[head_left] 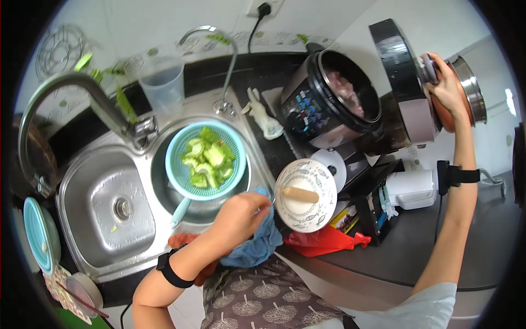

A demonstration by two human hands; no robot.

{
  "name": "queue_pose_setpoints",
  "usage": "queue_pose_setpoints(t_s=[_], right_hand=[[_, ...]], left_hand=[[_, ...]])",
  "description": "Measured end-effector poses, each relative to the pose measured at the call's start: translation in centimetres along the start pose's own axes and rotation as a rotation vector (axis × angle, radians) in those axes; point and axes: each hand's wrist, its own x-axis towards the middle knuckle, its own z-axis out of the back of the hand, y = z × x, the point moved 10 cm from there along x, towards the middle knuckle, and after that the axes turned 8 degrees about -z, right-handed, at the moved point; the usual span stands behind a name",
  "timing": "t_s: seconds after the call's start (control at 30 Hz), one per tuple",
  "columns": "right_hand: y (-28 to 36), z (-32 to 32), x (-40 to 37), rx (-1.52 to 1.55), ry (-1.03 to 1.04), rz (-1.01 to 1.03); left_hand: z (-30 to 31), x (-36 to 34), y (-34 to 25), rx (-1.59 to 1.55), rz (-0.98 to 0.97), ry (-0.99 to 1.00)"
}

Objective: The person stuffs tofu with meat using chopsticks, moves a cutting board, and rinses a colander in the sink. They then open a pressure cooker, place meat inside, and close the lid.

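Note:
My right hand (448, 90) is raised at the upper right, fingers closed round the grey handle of the cooker lid (406, 77). The lid is held on edge, apart from the electric pressure cooker (312, 104). Pieces of raw-looking meat (346, 90) lie inside the uncovered cooker. At the sink's front edge, my left hand (241, 218) has its fingers curled against a bunched blue cloth (257, 241); its fingertips are partly hidden. Beside it, a turquoise colander (176, 174) of cut green vegetable pieces (211, 159) sits over the right basin.
A patterned plate (293, 216) with a brown stick-shaped piece stands right of the sink. Nearby are a red plastic bag (323, 241), a white kettle-like appliance (411, 188) and an orange pot (446, 112). A tall faucet (82, 82) arches over the left basin (93, 203).

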Motion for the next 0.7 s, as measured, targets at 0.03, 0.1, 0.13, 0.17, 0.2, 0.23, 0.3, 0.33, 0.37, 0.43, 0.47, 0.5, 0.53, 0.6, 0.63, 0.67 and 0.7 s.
queue_pose_setpoints(t_s=[0.03,0.1,0.13,0.17,0.2,0.23,0.3,0.33,0.37,0.43,0.47,0.5,0.53,0.6,0.63,0.67,0.7], right_hand=[[-0.2,0.4,0.4,-0.033,-0.025,0.037],[-0.8,0.9,1.3,-0.027,-0.027,0.039],[-1.1,1.2,1.6,0.027,-0.033,0.033],[-0.9,1.5,1.8,0.020,-0.062,0.037],[-0.9,1.6,2.0,0.016,-0.091,0.037],[-0.1,1.7,2.2,-0.020,-0.100,0.097],[0.0,2.1,3.0,-0.034,-0.109,0.173],[0.0,2.3,3.2,-0.035,-0.146,0.241],[-0.4,2.0,3.8,-0.044,-0.093,0.197],[-1.1,1.7,4.5,-0.022,-0.045,0.160],[-1.4,1.7,4.8,0.001,-0.053,0.167],[-1.9,1.6,5.2,0.015,-0.052,0.185],[-2.1,1.6,5.5,0.035,-0.049,0.207],[-2.7,1.7,6.0,0.062,-0.051,0.172],[-2.8,1.8,6.3,0.039,-0.075,0.214],[-2.8,2.0,6.3,0.049,-0.085,0.211],[-2.0,2.3,5.9,0.016,-0.083,0.254]], left_hand=[[1.0,1.3,1.4,-0.108,0.099,-0.084],[1.8,4.1,6.0,-0.504,0.305,-0.301],[2.4,6.2,7.6,-0.519,0.291,-0.353],[3.3,8.6,7.6,-0.554,0.262,-0.417],[4.2,11.1,7.5,-0.589,0.234,-0.476],[4.9,14.2,6.2,-0.550,0.132,-0.472],[6.2,20.0,3.4,-0.458,0.000,-0.426],[6.7,22.6,1.7,-0.283,-0.029,-0.367],[6.4,25.3,-0.6,-0.104,-0.142,-0.276],[3.5,30.0,-2.3,0.198,-0.302,-0.015],[1.0,31.7,-1.7,0.338,-0.326,0.166],[-0.8,33.0,-0.7,0.474,-0.308,0.270],[-2.6,34.1,0.8,0.610,-0.289,0.372],[-4.6,36.4,2.7,0.712,-0.363,0.415],[-5.4,37.4,2.2,0.724,-0.367,0.426],[-5.3,37.2,2.1,0.736,-0.370,0.437],[-6.0,37.2,1.9,0.746,-0.372,0.448]])
